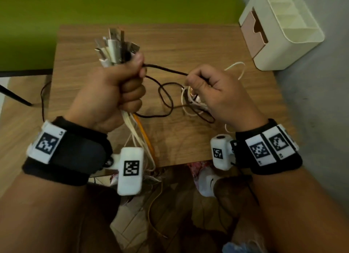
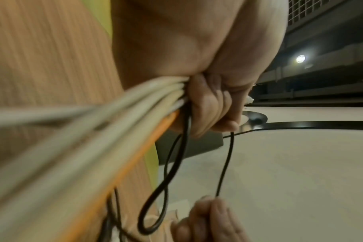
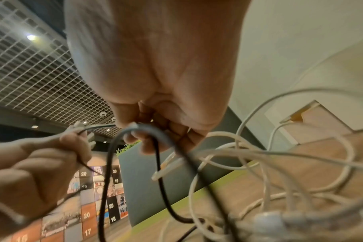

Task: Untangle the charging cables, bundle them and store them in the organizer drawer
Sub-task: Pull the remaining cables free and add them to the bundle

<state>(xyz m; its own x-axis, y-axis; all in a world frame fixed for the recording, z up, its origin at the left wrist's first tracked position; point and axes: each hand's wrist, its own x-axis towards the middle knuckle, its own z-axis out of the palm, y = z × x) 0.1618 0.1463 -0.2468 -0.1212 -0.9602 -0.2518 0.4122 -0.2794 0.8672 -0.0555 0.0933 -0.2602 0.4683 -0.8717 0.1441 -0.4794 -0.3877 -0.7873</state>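
The left hand (image 1: 111,90) is a closed fist around a bunch of charging cables (image 1: 136,131), left of centre in the head view; their plugs (image 1: 115,46) fan out above the fist, and white and orange leads trail from under it to the table's near edge. A black cable (image 1: 166,70) runs taut from that fist across to the right hand (image 1: 213,94), right of centre, whose thumb and fingers pinch it — the right wrist view shows it looped over a fingertip. Slack black loops lie on the wooden table (image 1: 188,139) between the hands. Beneath the right hand sits a knot of white cables (image 1: 190,101), possibly still snarled with the black one; blur hides the crossings. The cream organizer (image 1: 294,37) stands at the upper right — its pink drawer (image 1: 253,35) faces the table.
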